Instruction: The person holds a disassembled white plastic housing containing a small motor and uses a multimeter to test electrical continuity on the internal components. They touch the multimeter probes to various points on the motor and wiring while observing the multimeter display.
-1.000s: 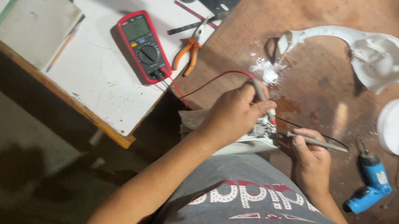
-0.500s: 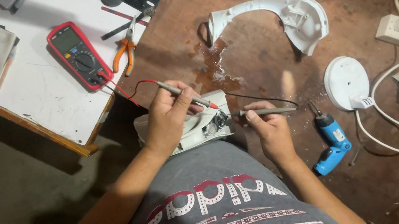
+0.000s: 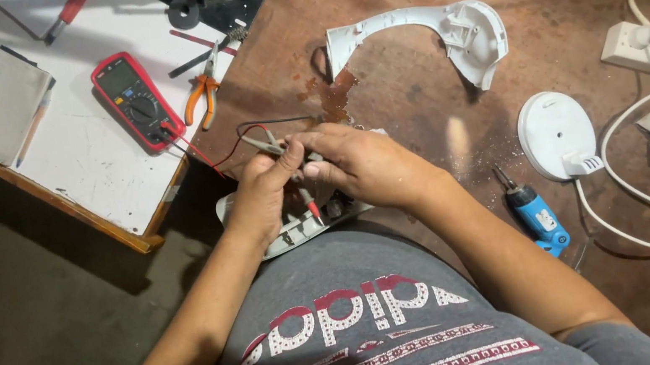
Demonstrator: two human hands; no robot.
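Hands meet over white casing point(image 3: 285, 232): left hand point(image 3: 263, 195) pinches probes point(image 3: 289, 170), right hand point(image 3: 365, 164) fingers curled around leads; meter point(image 3: 135, 101) at 10 o'clock.

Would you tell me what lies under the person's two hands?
Under the left hand and right hand lies a white appliance part on the lap, with a red-tipped probe over it. Its middle is covered by the hands.

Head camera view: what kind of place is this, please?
Probably a small repair workshop: a red multimeter and orange-handled pliers lie on the bench, and both hands, left hand and right hand, hold its probes over an opened appliance part.
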